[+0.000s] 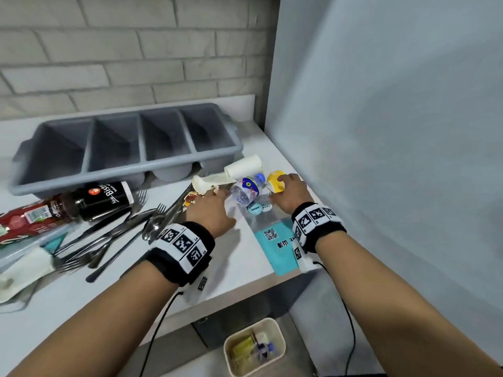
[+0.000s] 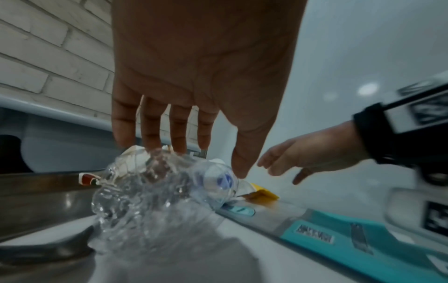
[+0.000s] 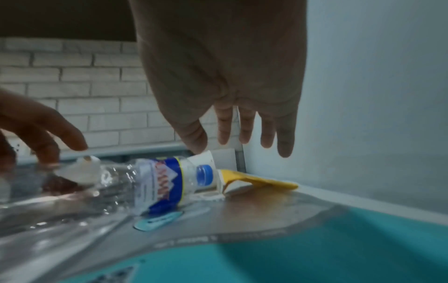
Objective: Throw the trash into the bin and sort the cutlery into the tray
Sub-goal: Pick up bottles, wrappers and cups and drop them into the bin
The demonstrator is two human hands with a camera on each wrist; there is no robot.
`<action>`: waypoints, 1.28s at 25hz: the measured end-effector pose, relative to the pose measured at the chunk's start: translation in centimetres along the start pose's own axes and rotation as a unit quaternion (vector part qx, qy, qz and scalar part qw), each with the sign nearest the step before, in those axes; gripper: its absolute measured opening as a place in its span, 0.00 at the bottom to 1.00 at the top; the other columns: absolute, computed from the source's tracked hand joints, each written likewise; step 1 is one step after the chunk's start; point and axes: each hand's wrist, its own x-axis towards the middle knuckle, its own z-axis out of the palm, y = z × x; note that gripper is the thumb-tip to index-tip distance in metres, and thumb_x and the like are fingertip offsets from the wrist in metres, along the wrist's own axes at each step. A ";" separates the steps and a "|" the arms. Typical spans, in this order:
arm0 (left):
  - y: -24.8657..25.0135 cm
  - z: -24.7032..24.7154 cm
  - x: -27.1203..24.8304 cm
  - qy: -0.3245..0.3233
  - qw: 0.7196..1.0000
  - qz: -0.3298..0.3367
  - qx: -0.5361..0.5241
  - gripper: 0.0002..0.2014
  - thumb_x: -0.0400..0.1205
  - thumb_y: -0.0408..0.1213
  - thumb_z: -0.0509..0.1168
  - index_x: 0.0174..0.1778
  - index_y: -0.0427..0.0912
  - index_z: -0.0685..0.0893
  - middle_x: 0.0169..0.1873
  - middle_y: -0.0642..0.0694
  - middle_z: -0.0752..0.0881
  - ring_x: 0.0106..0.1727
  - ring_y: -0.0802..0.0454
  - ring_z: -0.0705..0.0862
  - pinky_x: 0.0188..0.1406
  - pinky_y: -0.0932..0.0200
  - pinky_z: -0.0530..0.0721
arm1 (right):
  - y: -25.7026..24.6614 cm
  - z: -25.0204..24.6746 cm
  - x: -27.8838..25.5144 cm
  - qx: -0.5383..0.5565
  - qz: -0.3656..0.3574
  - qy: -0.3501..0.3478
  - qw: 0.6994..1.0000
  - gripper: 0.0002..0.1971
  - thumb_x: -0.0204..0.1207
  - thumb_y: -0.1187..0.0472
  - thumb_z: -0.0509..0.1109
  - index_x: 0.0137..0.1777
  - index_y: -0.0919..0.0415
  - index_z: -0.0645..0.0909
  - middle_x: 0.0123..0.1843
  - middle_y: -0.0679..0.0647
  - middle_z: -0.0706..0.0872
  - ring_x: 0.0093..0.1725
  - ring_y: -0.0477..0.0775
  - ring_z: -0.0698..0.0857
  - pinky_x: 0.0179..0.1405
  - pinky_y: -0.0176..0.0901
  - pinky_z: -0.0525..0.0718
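So far you have barely dented the job; the bin (image 1: 254, 346) on the floor below the countertop's (image 1: 245, 270) front edge already holds a few bits of trash, but the grey tray (image 1: 128, 148) along the back edge shows four compartments with nothing visible in them, so I judge the sorting not yet begun. Your left hand (image 1: 211, 210) is spread wide, fingers straight, coming down over the base of the crushed clear bottle (image 1: 246, 190) that lies on its side near the right edge; whether the fingertips (image 2: 150, 137) touch it yet I cannot tell. Your right hand (image 1: 290, 191) is likewise spread and holds nothing; it hovers over the yellow wrapper (image 1: 275, 180) by the bottle's blue cap (image 3: 204, 175), close to the wall. The bottle rests partly on a teal and clear pouch (image 1: 275, 240) reaching the front edge; a white paper cup (image 1: 243, 165) lies on its side just behind. Still to clear, by my reading: the bottle, wrapper, cup, pouch, and at the left the dark bottle (image 1: 100, 198) and red packet (image 1: 25, 221); then the pile of forks, knives and spoons (image 1: 122, 229) in the middle goes to the tray.
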 end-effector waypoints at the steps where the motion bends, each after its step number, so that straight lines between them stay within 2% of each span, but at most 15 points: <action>1: 0.1 0.3 0.2 -0.004 1.000 0.003 0.029 0.36 0.72 0.48 0.69 0.76 0.48 0.64 0.69 0.40 0.75 0.68 0.37 0.78 0.61 0.45 0.79 | 0.1 0.4 0.8 -0.042 -0.015 -0.027 0.999 0.30 0.75 0.59 0.67 0.77 0.55 0.64 0.81 0.59 0.61 0.79 0.65 0.62 0.75 0.57 0.67; 3: 0.1 1.0 0.5 -0.027 0.997 0.004 0.066 0.40 0.72 0.46 0.71 0.79 0.49 0.59 0.70 0.39 0.73 0.67 0.36 0.79 0.59 0.45 0.80 | 0.2 1.1 2.2 -0.109 -0.011 -0.095 0.989 0.37 0.76 0.55 0.66 0.81 0.46 0.51 0.85 0.55 0.47 0.83 0.65 0.48 0.78 0.65 0.60; 5: 0.1 1.5 0.9 -0.048 0.997 -0.003 0.065 0.45 0.71 0.44 0.72 0.80 0.50 0.54 0.70 0.39 0.72 0.66 0.36 0.80 0.57 0.45 0.81 | 0.4 1.9 3.4 -0.139 0.011 -0.138 0.980 0.40 0.75 0.50 0.66 0.81 0.40 0.46 0.86 0.55 0.42 0.83 0.69 0.44 0.78 0.69 0.56; 7: 0.0 1.7 1.2 -0.058 0.997 -0.006 0.041 0.47 0.71 0.42 0.73 0.81 0.51 0.52 0.71 0.38 0.71 0.64 0.37 0.82 0.56 0.46 0.82 | 0.6 2.6 3.9 -0.138 0.018 -0.133 0.981 0.34 0.74 0.49 0.67 0.78 0.39 0.56 0.84 0.58 0.52 0.80 0.74 0.52 0.75 0.69 0.61; 9: 0.0 1.7 1.4 -0.066 0.997 -0.011 0.022 0.46 0.71 0.41 0.72 0.81 0.51 0.51 0.71 0.36 0.71 0.64 0.37 0.82 0.56 0.47 0.82 | 0.6 2.8 4.2 -0.121 0.011 -0.099 0.988 0.20 0.75 0.55 0.66 0.66 0.45 0.70 0.75 0.61 0.64 0.72 0.75 0.65 0.67 0.67 0.70; 10: 0.0 1.6 1.4 -0.068 0.997 -0.014 0.014 0.46 0.72 0.41 0.72 0.81 0.51 0.51 0.71 0.36 0.71 0.65 0.37 0.81 0.57 0.47 0.82 | 0.5 2.8 4.3 -0.124 0.008 -0.086 0.989 0.16 0.75 0.60 0.65 0.61 0.48 0.72 0.70 0.62 0.67 0.68 0.74 0.69 0.64 0.66 0.72; 11: 0.0 1.5 1.4 -0.067 0.998 -0.019 0.003 0.46 0.72 0.42 0.72 0.81 0.51 0.52 0.71 0.36 0.72 0.65 0.36 0.81 0.58 0.46 0.81 | 0.4 3.0 4.5 -0.129 0.009 -0.074 0.989 0.15 0.75 0.66 0.63 0.59 0.50 0.72 0.68 0.63 0.68 0.66 0.74 0.71 0.62 0.66 0.73; 13: 0.0 1.2 1.5 -0.058 0.997 -0.025 -0.034 0.44 0.72 0.46 0.70 0.81 0.51 0.54 0.70 0.36 0.73 0.66 0.36 0.80 0.62 0.45 0.80 | 0.0 3.1 4.8 -0.129 0.020 -0.051 0.990 0.19 0.74 0.73 0.57 0.61 0.54 0.71 0.67 0.64 0.67 0.64 0.74 0.72 0.61 0.65 0.75; 17: -0.2 0.4 1.1 -0.034 0.987 -0.023 -0.153 0.40 0.71 0.51 0.67 0.79 0.51 0.61 0.65 0.36 0.81 0.66 0.37 0.80 0.63 0.51 0.79 | -0.5 2.1 4.9 -0.083 0.029 -0.002 0.996 0.24 0.74 0.77 0.52 0.68 0.60 0.67 0.69 0.67 0.69 0.65 0.73 0.73 0.62 0.65 0.75; 20: -0.6 -0.3 0.4 -0.021 0.959 -0.024 -0.281 0.38 0.67 0.51 0.65 0.76 0.52 0.67 0.61 0.39 0.85 0.62 0.40 0.82 0.57 0.59 0.76 | -0.9 -0.5 4.0 -0.059 0.016 0.043 0.997 0.26 0.72 0.80 0.50 0.69 0.61 0.66 0.68 0.67 0.71 0.64 0.73 0.74 0.62 0.60 0.74; 24: -0.7 -0.8 -1.1 -0.012 0.891 -0.017 -0.454 0.36 0.67 0.45 0.66 0.74 0.49 0.72 0.48 0.43 0.87 0.45 0.41 0.85 0.38 0.59 0.81 | -2.3 -4.6 0.1 0.070 -0.021 0.130 0.989 0.25 0.71 0.79 0.50 0.65 0.60 0.69 0.63 0.68 0.75 0.59 0.72 0.77 0.53 0.54 0.76; 26: -0.6 -0.9 -2.6 -0.023 0.870 0.013 -0.492 0.37 0.64 0.45 0.67 0.74 0.49 0.72 0.42 0.48 0.85 0.38 0.47 0.83 0.30 0.62 0.82 | -2.3 -6.2 -3.3 0.150 -0.031 0.166 0.974 0.25 0.73 0.77 0.53 0.70 0.61 0.68 0.63 0.70 0.77 0.60 0.70 0.78 0.56 0.51 0.75; 28: -0.6 -0.7 -4.6 -0.044 0.856 0.051 -0.513 0.41 0.58 0.49 0.66 0.72 0.51 0.72 0.44 0.47 0.85 0.38 0.51 0.83 0.35 0.60 0.83 | -1.8 -6.8 -7.4 0.214 -0.025 0.201 0.956 0.25 0.75 0.76 0.55 0.72 0.63 0.66 0.64 0.68 0.80 0.61 0.66 0.79 0.52 0.42 0.72; 30: -0.9 0.0 -7.1 -0.064 0.839 0.075 -0.535 0.37 0.57 0.52 0.67 0.67 0.56 0.73 0.48 0.42 0.85 0.42 0.54 0.84 0.40 0.58 0.83 | -1.1 -6.0 -11.8 0.252 -0.015 0.239 0.938 0.24 0.75 0.75 0.56 0.72 0.64 0.66 0.63 0.67 0.81 0.60 0.65 0.80 0.45 0.34 0.67; 32: -1.4 1.0 -9.4 -0.084 0.832 0.087 -0.541 0.31 0.63 0.49 0.69 0.65 0.57 0.73 0.49 0.43 0.85 0.44 0.58 0.84 0.38 0.68 0.84 | -0.4 -4.2 -15.7 0.279 -0.009 0.254 0.926 0.24 0.74 0.75 0.55 0.71 0.64 0.67 0.62 0.66 0.82 0.59 0.63 0.81 0.46 0.31 0.68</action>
